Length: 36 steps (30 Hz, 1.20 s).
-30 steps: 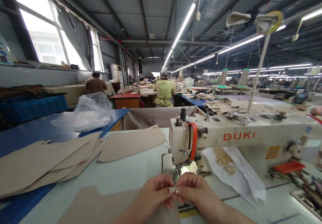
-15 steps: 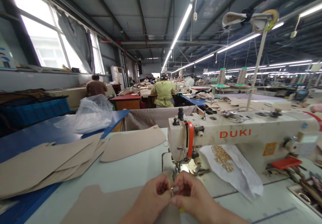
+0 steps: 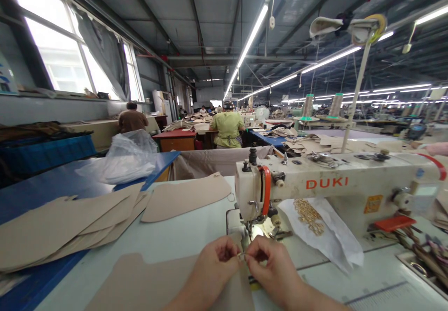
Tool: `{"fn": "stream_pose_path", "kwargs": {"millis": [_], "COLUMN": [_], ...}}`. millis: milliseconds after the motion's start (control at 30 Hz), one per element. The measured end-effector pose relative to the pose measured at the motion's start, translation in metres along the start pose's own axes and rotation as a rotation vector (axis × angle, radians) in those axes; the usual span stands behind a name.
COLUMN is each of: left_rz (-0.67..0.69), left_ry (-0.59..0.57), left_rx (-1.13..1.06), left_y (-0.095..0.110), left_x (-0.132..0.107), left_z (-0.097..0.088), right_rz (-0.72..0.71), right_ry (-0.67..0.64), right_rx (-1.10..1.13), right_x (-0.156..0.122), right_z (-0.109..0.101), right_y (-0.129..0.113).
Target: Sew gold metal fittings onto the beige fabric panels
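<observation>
My left hand (image 3: 219,264) and my right hand (image 3: 269,264) meet in front of the sewing machine (image 3: 332,180), just below its needle area. Between their pinched fingertips is a small gold-coloured metal piece (image 3: 241,256), too small to make out fully. A beige panel (image 3: 140,278) lies flat on the table and passes beneath my left hand. To the right, several gold-coloured metal rings (image 3: 308,215) are heaped on a white sheet (image 3: 341,241) under the machine arm.
Stacked beige panels (image 3: 66,222) lie at the left, with a single panel (image 3: 185,196) behind. A clear plastic bag (image 3: 131,157) rests on the blue table (image 3: 84,176). Tools fill a tray (image 3: 416,271) at the right. People sit working farther back.
Both hands have shifted slightly up towards the needle area, and their fingertips have turned around the small metal piece. The view has moved slightly.
</observation>
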State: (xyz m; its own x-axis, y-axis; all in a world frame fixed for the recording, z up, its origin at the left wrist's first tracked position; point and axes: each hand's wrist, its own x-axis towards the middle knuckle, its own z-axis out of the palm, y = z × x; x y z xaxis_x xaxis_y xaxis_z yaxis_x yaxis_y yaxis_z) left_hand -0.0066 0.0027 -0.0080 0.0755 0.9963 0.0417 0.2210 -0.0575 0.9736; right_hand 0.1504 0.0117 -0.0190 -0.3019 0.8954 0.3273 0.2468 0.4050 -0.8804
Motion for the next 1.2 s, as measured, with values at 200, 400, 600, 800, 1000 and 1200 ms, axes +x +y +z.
{"fn": "stream_pose_path", "kwargs": {"millis": [200,400,600,800,1000,1200], "left_rz": [-0.015,-0.013,0.11,0.183,0.156,0.119], "left_ry": [-0.028,-0.002,0.087,0.091,0.025,-0.041], "left_rx": [-0.086,-0.102,0.013,0.116,0.102,0.311], "left_y": [0.0,0.014,0.02,0.02,0.013,0.018], "left_x": [0.002,-0.005,-0.013,-0.015,-0.014,-0.017], "left_z": [-0.001,0.001,0.003,0.002,0.002,-0.001], "right_rz": [-0.015,0.002,0.041,0.102,0.068,0.05], "right_ry": [0.012,-0.024,-0.047,-0.11,-0.132,-0.138], "right_rx": [-0.076,-0.016,0.229,0.323,0.302,0.249], "right_x": [0.0,-0.001,-0.001,-0.001,-0.002,-0.003], "right_z": [0.0,-0.003,-0.006,-0.009,-0.011,-0.013], "right_y": [0.002,0.002,0.0,0.0,-0.001,-0.004]}}
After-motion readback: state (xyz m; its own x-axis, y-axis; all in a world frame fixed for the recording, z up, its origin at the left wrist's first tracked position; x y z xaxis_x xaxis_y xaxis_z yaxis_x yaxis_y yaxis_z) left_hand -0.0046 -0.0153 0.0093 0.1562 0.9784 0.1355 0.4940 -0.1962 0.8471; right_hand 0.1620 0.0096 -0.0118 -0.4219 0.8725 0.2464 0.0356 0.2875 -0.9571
